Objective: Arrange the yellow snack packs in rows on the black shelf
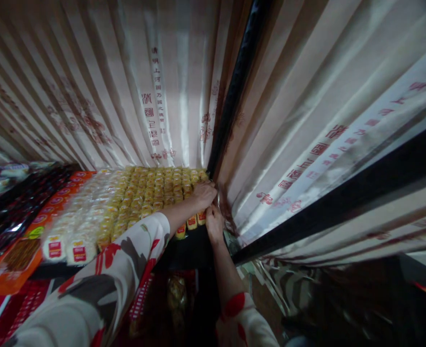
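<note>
Rows of small yellow wrapped snacks with red labels cover the right part of the display. At the right end of these rows, my left hand reaches over the packs beside the curtain, its fingers curled. Just below it, close to the front corner, my right hand is also closed, with the fingertips nearly meeting those of the left. Whatever lies between the fingers is hidden or too small to name. White wrapped snacks with red labels lie left of the yellow ones.
Orange snack bags and dark shiny packs lie at the left. A pleated, printed curtain hangs behind, and another at the right. A black post and a slanting black bar frame the corner. Red baskets stand below.
</note>
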Available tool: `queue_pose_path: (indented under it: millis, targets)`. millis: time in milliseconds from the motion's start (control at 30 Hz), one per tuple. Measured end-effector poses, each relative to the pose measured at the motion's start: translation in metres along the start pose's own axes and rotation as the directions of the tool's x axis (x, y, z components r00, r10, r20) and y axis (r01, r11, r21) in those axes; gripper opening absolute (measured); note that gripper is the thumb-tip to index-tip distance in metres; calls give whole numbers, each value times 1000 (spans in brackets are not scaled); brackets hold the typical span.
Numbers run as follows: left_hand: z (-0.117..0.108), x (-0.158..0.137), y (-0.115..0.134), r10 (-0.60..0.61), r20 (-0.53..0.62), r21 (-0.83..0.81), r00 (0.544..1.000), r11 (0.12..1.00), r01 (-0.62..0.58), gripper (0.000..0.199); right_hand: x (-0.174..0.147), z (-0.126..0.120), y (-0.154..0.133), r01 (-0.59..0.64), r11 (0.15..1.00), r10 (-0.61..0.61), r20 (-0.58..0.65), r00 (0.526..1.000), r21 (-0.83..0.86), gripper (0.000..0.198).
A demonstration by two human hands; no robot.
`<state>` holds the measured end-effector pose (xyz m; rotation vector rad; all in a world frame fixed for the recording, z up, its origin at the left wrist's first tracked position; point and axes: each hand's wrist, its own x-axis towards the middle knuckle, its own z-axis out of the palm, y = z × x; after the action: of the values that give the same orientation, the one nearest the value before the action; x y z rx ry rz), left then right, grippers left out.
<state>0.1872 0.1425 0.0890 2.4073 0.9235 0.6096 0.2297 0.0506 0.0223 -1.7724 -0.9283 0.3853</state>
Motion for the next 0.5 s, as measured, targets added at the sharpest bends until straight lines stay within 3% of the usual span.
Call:
queue_pose_path:
  millis: [167,233,367,500]
  targets:
    - [-18,-33,21,174,98,287,980,938,-195,16,-10,-7,-7,76,992,-75,-13,997,102,43]
    - [-21,-52,29,164,65,323,984,930,-177,22,-19,-12,-12,86,984,-86,-10,996,158,41]
    - [-20,-108,42,62,-25,153,998,986,-57,29,-53,-19,-23,86,967,-70,-75,995,242,48]
    - [-21,-181,46,2,-138,-100,990,995,-16,31,-113,-20,-32,126,948,-98,-107,989,292,47]
